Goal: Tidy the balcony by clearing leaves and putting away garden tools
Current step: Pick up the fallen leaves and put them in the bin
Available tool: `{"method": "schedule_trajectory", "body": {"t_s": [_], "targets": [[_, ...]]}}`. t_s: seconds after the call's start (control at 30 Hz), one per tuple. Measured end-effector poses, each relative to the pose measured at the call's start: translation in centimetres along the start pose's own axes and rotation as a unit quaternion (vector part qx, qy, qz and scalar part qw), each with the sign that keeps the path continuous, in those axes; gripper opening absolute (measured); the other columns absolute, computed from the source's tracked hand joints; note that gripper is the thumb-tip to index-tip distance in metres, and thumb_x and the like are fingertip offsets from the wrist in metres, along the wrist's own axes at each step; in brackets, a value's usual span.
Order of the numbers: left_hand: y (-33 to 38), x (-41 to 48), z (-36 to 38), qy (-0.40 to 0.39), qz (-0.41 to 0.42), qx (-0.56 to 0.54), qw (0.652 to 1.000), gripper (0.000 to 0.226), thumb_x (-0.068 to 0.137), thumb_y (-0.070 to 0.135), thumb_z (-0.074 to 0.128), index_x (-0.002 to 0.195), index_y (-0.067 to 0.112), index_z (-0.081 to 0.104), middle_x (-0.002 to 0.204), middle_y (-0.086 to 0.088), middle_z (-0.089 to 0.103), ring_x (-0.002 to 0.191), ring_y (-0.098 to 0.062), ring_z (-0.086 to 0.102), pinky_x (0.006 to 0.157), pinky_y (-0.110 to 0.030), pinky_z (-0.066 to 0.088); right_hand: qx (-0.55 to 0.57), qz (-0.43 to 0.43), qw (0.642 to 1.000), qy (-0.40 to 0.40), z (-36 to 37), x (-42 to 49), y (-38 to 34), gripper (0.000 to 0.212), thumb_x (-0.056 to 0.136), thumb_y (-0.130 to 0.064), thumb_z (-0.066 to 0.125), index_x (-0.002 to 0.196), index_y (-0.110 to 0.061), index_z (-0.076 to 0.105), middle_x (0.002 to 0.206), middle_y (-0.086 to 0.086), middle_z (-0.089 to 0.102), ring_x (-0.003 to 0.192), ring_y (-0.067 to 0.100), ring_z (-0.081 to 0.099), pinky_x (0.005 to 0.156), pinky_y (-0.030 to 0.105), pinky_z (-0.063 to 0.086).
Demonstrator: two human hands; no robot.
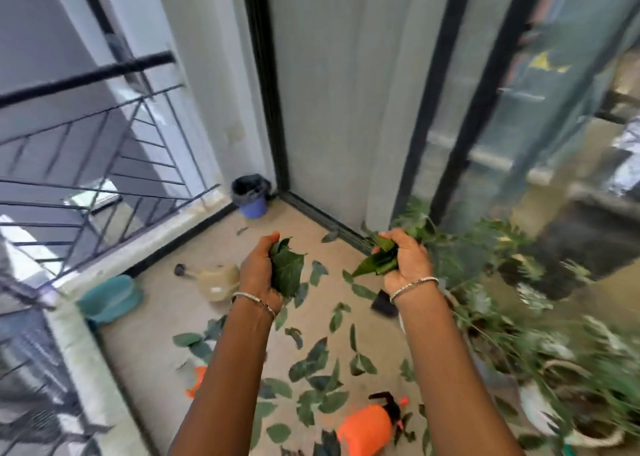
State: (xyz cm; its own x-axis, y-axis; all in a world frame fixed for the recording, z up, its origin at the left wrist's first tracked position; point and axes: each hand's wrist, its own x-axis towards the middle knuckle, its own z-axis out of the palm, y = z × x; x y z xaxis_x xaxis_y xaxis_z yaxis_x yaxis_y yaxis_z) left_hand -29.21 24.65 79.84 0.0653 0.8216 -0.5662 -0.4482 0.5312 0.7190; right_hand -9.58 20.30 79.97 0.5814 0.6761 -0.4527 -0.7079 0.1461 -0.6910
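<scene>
Leaf-clearing step, part done. Your left hand (259, 272) clenches a bunch of broad dark-green leaves (289, 275) at centre frame. Just right of it, your right hand (407, 261) grasps a folded wad of green leaves (375, 265). Many loose green leaves (322, 362) lie across the beige balcony floor (156, 334), lower centre. The next move probably calls for carrying both handfuls to the small blue bin with black liner (251, 196) in the corner, above centre. The orange plastic spray bottle (365, 428) is cut off at the bottom edge, and the beige watering can (216, 281) is partly hidden behind your left wrist. The potted plants (519, 334) at right are blurred.
</scene>
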Motion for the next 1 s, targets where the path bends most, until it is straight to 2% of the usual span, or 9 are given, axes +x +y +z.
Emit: {"method": "schedule_trajectory", "body": {"t_s": [0.13,0.23,0.53,0.6,0.67,0.73,0.83,0.93,1.0], "targets": [[4.5,4.2,-3.8,0.035,0.004,-0.015,0.999,0.025,0.089,0.029,0.063,0.070,0.014,0.061,0.050,-0.005,0.057,0.041,-0.020,0.056,0.042,-0.021,0.047,-0.015,0.056,0.998,-0.031,7.4,1.2,5.4,0.018,0.080,0.011,0.058,0.075,-0.005,0.052,0.058,0.009,0.054,0.038,0.016,0.053,0.039,0.021,0.045],[7.3,7.2,-5.4,0.053,0.004,-0.021,0.998,0.025,0.090,0.030,0.062,0.070,0.015,0.062,0.049,-0.004,0.059,0.039,-0.019,0.056,0.046,-0.023,0.048,-0.024,0.078,0.995,-0.056,11.8,2.1,8.3,0.022,0.081,0.012,0.057,0.069,-0.005,0.051,0.050,0.006,0.054,0.037,0.016,0.050,0.039,0.021,0.044],[11.9,17.2,-4.3,0.068,-0.026,-0.053,0.996,0.025,0.086,0.033,0.066,0.071,0.014,0.063,0.058,-0.008,0.062,0.046,-0.024,0.061,0.051,-0.028,0.051,-0.054,0.094,0.993,-0.049,19.7,10.0,11.8,0.020,0.082,0.009,0.059,0.069,-0.005,0.052,0.061,0.012,0.055,0.040,0.018,0.051,0.042,0.022,0.046],[12.9,19.8,-3.3,0.072,-0.028,-0.060,0.995,0.024,0.086,0.031,0.067,0.071,0.013,0.063,0.059,-0.009,0.061,0.046,-0.025,0.061,0.059,-0.035,0.056,-0.056,0.099,0.993,-0.043,21.1,12.6,12.3,0.018,0.083,0.007,0.059,0.071,-0.005,0.053,0.058,0.011,0.057,0.038,0.018,0.052,0.042,0.022,0.046],[14.0,22.9,-2.2,0.076,-0.033,-0.070,0.994,0.024,0.087,0.029,0.067,0.071,0.011,0.062,0.054,-0.009,0.059,0.042,-0.024,0.060,0.076,-0.042,0.055,-0.060,0.108,0.992,-0.034,22.7,15.7,13.0,0.019,0.083,0.008,0.059,0.070,-0.005,0.052,0.055,0.010,0.057,0.037,0.017,0.051,0.041,0.022,0.046],[15.3,26.6,-0.7,0.084,-0.037,-0.074,0.993,0.025,0.089,0.026,0.065,0.071,0.010,0.062,0.049,-0.008,0.058,0.038,-0.023,0.058,0.081,-0.044,0.053,-0.062,0.118,0.991,-0.032,24.8,19.2,13.6,0.020,0.082,0.008,0.058,0.069,-0.005,0.052,0.053,0.009,0.057,0.037,0.018,0.050,0.040,0.022,0.045],[18.2,32.0,1.7,0.092,-0.038,-0.068,0.993,0.023,0.088,0.028,0.066,0.073,0.010,0.065,0.058,-0.011,0.061,0.043,-0.024,0.059,0.069,-0.041,0.054,-0.066,0.137,0.988,-0.033,29.1,24.7,14.2,0.021,0.083,0.007,0.058,0.067,-0.005,0.051,0.053,0.008,0.057,0.036,0.016,0.052,0.039,0.021,0.045],[21.6,37.6,4.4,0.103,-0.033,-0.063,0.992,0.020,0.088,0.028,0.065,0.078,0.011,0.067,0.073,-0.013,0.062,0.056,-0.025,0.059,0.060,-0.032,0.052,-0.080,0.155,0.984,-0.030,33.7,30.4,14.5,0.022,0.084,0.006,0.057,0.065,-0.004,0.052,0.049,0.007,0.056,0.036,0.015,0.051,0.038,0.020,0.045],[23.8,41.3,6.2,0.103,-0.030,-0.060,0.992,0.019,0.089,0.027,0.065,0.081,0.010,0.068,0.074,-0.012,0.063,0.056,-0.024,0.059,0.054,-0.027,0.051,-0.085,0.165,0.982,-0.034,36.7,33.9,14.5,0.021,0.084,0.006,0.057,0.066,-0.004,0.053,0.055,0.008,0.056,0.039,0.014,0.053,0.039,0.020,0.046]]}}
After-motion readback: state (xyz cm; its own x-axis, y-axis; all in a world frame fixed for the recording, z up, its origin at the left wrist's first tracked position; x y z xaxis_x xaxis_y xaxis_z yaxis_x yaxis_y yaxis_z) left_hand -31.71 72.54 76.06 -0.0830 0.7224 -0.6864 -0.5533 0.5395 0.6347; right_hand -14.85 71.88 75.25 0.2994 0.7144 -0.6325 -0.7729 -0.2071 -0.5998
